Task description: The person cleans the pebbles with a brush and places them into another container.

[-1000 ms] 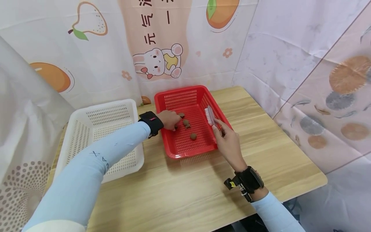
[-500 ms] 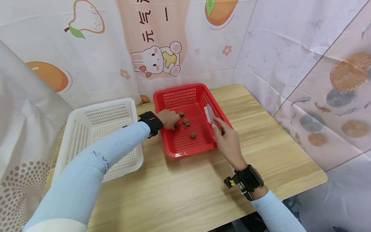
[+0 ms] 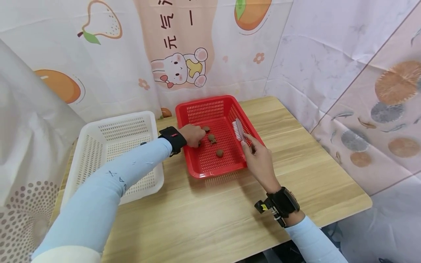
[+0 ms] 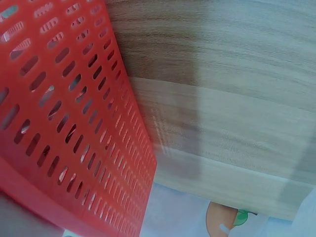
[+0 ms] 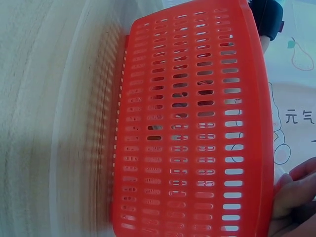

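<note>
Inside the red plastic basket [image 3: 215,174] lie several small brown pieces. A round one [image 3: 219,153] sits nearest the front, a knobbly figure-like piece [image 3: 212,138] near the middle, and another brown piece [image 3: 206,129] farther back. My left hand [image 3: 193,135] reaches over the left wall, fingers pointing down. A dark bit shows at its fingertips, but I cannot tell whether they grip it. My right hand [image 3: 258,155] pinches the lower end of a brush [image 3: 240,129] with white bristles and a mauve back, held upright inside the right wall. In the right wrist view the basket wall [image 5: 192,123] hides most of the inside.
A white plastic basket [image 3: 158,182] stands to the left, partly under my left sleeve [image 3: 108,190]. Inside it a small dark thing [image 3: 143,143] peeks out. The wooden table [image 3: 197,226] meets a printed curtain [image 3: 236,69] at the back.
The view shifts slightly with the head. Both hands, the brush and the brown pieces keep their places. A small dark thing in the white basket now shows beside the sleeve.
</note>
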`<state>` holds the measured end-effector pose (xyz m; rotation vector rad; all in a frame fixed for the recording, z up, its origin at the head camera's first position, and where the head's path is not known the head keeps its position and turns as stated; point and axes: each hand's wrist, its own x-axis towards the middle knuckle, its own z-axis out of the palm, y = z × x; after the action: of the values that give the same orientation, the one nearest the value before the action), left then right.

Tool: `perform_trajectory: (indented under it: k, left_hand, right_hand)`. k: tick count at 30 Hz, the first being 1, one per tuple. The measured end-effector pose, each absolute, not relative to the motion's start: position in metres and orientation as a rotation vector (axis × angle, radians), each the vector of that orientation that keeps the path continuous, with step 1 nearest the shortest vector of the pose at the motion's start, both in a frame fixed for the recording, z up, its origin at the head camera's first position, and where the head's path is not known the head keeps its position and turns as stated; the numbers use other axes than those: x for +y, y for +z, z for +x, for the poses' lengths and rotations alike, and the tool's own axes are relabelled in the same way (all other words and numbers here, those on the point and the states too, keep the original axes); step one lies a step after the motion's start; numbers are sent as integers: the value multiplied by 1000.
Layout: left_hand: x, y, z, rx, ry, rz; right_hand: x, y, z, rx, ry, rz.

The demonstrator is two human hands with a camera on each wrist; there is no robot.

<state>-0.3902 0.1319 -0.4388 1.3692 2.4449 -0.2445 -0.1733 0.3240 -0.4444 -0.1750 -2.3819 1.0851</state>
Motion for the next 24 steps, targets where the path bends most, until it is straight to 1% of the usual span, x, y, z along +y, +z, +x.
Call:
perform_trajectory:
  k: [8, 14, 24]
  left_hand:
    - [126, -427, -393, 2399, 3, 1486]
    - [118, -410, -389, 2348, 231, 1559]
    - [99, -391, -378, 2400, 356, 1507]
  right_hand:
    - [322, -445, -175, -2380, 1099, -171]
    - [321, -444, -173, -2391, 1057, -170]
    - [317, -441, -171, -2402, 1048, -166]
